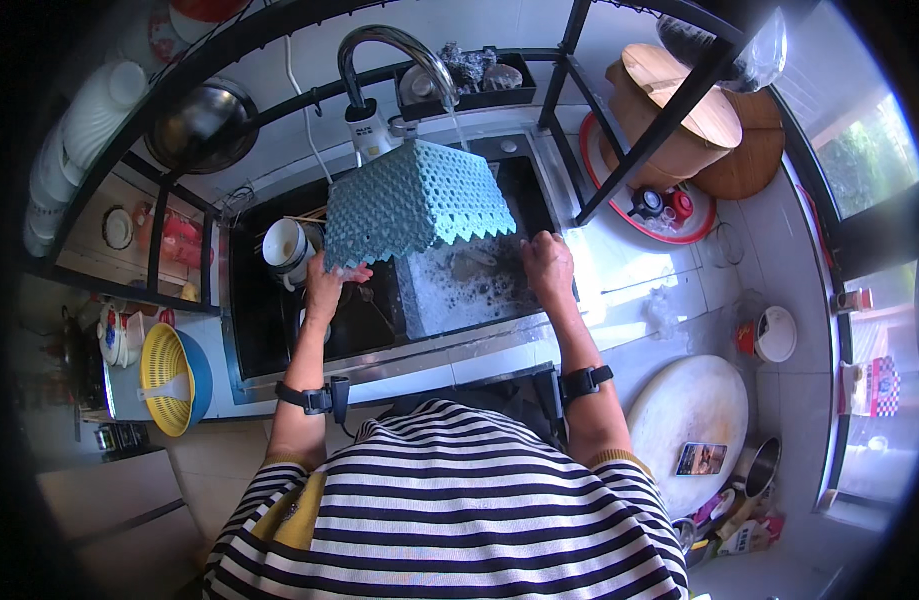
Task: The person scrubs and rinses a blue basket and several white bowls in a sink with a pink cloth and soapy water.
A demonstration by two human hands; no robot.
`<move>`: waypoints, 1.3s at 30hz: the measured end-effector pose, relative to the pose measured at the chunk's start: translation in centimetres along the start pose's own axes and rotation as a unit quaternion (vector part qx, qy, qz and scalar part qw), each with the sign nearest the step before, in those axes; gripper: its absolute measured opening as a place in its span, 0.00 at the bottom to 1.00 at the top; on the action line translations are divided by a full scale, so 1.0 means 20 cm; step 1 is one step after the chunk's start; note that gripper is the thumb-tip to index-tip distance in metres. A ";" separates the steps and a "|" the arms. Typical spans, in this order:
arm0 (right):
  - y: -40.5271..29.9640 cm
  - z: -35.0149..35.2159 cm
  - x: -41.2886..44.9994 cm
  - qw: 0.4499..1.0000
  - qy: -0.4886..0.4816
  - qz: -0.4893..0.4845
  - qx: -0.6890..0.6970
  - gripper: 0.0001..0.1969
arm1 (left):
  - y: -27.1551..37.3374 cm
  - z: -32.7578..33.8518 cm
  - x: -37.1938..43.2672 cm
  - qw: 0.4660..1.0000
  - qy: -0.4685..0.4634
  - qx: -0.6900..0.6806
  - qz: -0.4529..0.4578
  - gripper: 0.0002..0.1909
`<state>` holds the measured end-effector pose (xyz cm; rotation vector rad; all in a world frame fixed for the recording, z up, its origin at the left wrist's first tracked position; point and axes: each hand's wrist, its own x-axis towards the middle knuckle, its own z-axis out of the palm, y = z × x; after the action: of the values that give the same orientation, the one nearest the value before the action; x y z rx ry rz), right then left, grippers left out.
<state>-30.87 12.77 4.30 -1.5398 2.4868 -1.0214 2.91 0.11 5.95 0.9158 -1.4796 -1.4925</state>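
A teal openwork basket-like piece point(422, 199), its lower edge zigzagged, is held up over the double sink point(459, 339). My left hand point(326, 289) grips its lower left corner, with fingertips showing below the edge. Over the right side of the sink, my right hand point(549, 264) is curled into a fist, apart from the teal piece; whether anything is inside it is hidden. Foamy water point(474, 281) fills the right basin below. Water runs from the chrome faucet point(399, 34) behind the piece. Stacked white cups or bowls point(285, 247) stand in the left basin beside my left hand.
A black metal rack point(632, 154) frames the sink. Beyond the faucet hangs a black caddy point(516, 90) with scourers. At right are a wooden bucket point(658, 124), a red-rimmed tray point(699, 229), and a round board point(688, 405) bearing a phone point(702, 459). A yellow colander point(163, 375) sits left.
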 end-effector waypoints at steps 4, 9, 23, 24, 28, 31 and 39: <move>0.02 -0.01 -0.01 1.000 0.001 0.000 0.007 0.12 | 0.00 -0.01 -0.01 1.000 0.008 -0.025 -0.008 0.14; 0.04 -0.01 -0.01 1.000 -0.002 0.003 0.006 0.12 | 0.02 -0.01 0.00 0.999 0.046 0.005 0.011 0.14; 0.03 0.01 -0.01 0.998 0.009 0.022 0.057 0.12 | 0.02 0.05 0.02 0.996 0.067 -0.042 0.041 0.15; 0.03 0.02 -0.02 0.998 0.008 0.021 0.058 0.12 | 0.01 0.04 0.03 0.996 0.069 -0.041 0.041 0.15; 0.06 0.04 -0.03 0.993 0.023 0.034 0.110 0.11 | -0.01 0.04 0.04 0.998 0.022 -0.040 0.050 0.15; 0.08 0.07 -0.03 0.995 0.008 0.045 0.092 0.12 | -0.07 0.04 0.05 0.999 0.026 -0.031 0.032 0.15; -0.18 -0.10 0.02 0.709 -0.138 0.372 0.582 0.23 | -0.22 -0.08 0.11 0.990 0.060 0.109 0.073 0.16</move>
<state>-29.04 12.50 7.93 -0.2065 1.3306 -1.4851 3.32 -2.73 1.57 0.9847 -1.6056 -1.1681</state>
